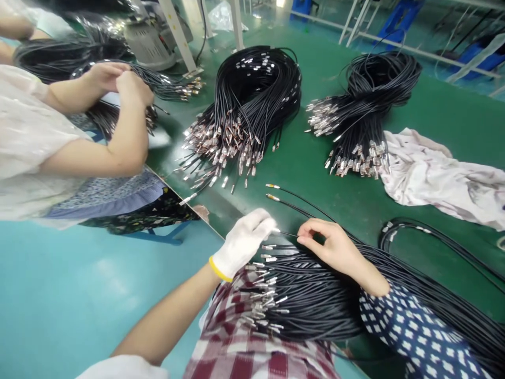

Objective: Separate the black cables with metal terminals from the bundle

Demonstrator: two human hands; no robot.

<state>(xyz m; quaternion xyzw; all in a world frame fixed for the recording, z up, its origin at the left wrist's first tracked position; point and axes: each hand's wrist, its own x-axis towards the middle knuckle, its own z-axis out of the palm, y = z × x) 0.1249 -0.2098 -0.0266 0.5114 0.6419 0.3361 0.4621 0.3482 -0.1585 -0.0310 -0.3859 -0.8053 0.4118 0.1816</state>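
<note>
My left hand (248,236), in a white glove with a yellow cuff, pinches the metal-tipped end of a thin black cable (289,233). My bare right hand (333,247) grips the same cable a short way along, thumb and forefinger together. Below both hands a thick bundle of black cables (315,300) lies at the table edge, its silver connectors (264,297) pointing left. Two separate cable ends (273,197) with yellowish tips lie on the green table just beyond my hands.
A large looped cable bundle (260,89) rests on the green table (315,179), with another coil (382,79) at right. Beside that coil is a crumpled white cloth (442,173). At left a co-worker's hands (122,81) work over more cables. A grey motor-like machine (150,45) stands behind.
</note>
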